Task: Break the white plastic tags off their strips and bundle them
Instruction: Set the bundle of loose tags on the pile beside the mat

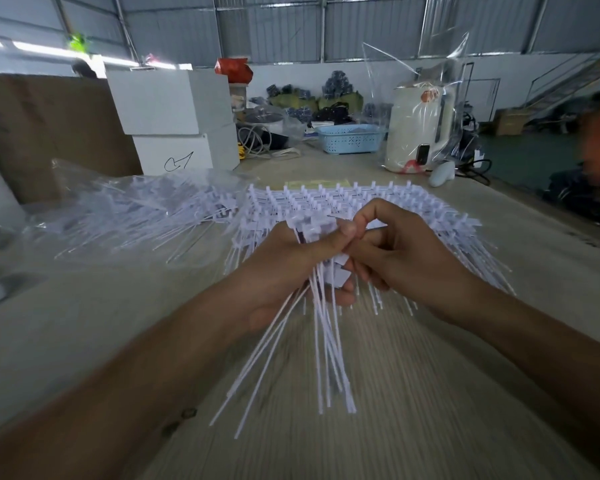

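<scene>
Mid-task, breaking-off step: the left hand (291, 268) grips a bundle of loose tags (321, 327), thumb clamped across the flat heads near the top, the thin tails fanning down and toward the camera below the fist. The right hand (392, 251) is curled in against it, thumb and index tip pinching at the bundle's head end, right where the left thumb sits (can't tell if it pinches one fresh tag or just squares up the heads; fingers overlap there).

Unbroken strips (343, 202) lie in a layered stack on the table (430, 393) just behind both hands, heads up in rows, tails running out to the right under the right wrist. More tags sit in a clear plastic bag (142, 209) to the left, well apart from the grip.

Judgement: plenty still to do, since the stack looks mostly intact. Next move prob. needs the right hand to reach back to the strips, snap off another tag w/ a twist, and feed it in alongside the held heads while the left keeps them aligned.
</scene>
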Available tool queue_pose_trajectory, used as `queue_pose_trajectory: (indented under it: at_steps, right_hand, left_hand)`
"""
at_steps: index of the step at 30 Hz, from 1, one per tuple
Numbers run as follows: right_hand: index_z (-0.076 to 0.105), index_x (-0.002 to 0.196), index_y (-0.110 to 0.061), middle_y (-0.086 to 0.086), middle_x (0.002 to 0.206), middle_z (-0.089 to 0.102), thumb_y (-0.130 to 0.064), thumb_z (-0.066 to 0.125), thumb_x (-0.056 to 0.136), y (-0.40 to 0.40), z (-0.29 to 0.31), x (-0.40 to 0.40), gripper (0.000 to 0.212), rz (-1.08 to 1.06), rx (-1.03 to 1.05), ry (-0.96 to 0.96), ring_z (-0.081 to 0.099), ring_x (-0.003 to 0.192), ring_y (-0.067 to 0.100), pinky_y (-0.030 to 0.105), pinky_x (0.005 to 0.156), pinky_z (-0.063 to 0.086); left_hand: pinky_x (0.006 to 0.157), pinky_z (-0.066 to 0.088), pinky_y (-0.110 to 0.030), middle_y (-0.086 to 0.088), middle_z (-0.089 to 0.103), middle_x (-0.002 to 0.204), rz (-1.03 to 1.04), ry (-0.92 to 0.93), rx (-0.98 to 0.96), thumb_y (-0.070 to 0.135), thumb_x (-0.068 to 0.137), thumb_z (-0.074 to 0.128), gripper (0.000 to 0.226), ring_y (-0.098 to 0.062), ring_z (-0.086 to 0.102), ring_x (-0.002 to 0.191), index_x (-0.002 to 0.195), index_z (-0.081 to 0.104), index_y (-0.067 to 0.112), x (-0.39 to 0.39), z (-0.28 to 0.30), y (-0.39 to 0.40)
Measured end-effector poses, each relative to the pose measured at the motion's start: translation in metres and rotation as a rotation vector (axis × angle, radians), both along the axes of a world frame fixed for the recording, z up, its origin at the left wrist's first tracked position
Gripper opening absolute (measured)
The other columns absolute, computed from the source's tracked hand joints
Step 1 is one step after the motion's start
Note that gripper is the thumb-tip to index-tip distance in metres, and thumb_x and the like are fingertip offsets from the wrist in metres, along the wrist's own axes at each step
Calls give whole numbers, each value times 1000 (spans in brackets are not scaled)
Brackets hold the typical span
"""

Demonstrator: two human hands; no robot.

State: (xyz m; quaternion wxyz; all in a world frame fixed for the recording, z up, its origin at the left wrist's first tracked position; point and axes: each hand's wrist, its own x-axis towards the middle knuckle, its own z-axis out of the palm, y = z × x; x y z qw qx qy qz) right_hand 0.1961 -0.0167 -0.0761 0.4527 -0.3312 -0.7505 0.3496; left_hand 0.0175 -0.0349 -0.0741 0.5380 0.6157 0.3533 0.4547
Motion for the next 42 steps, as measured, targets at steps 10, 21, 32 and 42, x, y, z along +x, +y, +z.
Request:
queue_pose_trajectory:
  at_steps: [10, 21, 32, 42]
  right_hand:
    - [49, 95, -4, 8, 62, 64, -19, 67, 91, -4, 8, 2, 24, 133, -28, 34, 50, 50, 14, 24, 47, 39]
    - [59, 109, -25, -9, 95, 58, -14, 70, 91, 39, 27, -63, 24, -100, 524, -392, 55, 81, 6, 22, 70, 46]
    - [68, 108, -20, 8, 104, 69, -25, 48, 103, 106, 58, -210, 21, -357, 767, -886, 63, 100, 31, 37, 79, 47]
    - [63, 92, -18, 8, 89, 66, -43, 31, 107, 115, 85, -224, 43, -325, 606, -594, 61, 84, 32, 35, 69, 44]
  left_hand:
    - [35, 26, -12, -12, 60, 75, -76, 105, -5, 7, 91, 67, 14, -13, 55, 51, 105, 66, 5, -15, 21, 0]
    - [52, 47, -38, -22, 67, 83, 293, 1078, 71, 1, 93, 51, 13, -26, 66, 58, 93, 60, 11, -157, 50, 14]
    - [90, 53, -42, -7, 65, 120, 545, 1567, 368, 6, 93, 48, 27, -32, 65, 105, 116, 60, 13, -157, 0, 52]
    - [97, 48, -41, -15, 62, 130, 824, 1765, 393, 3, 101, 44, 31, -33, 58, 122, 129, 57, 4, -159, 16, 142]
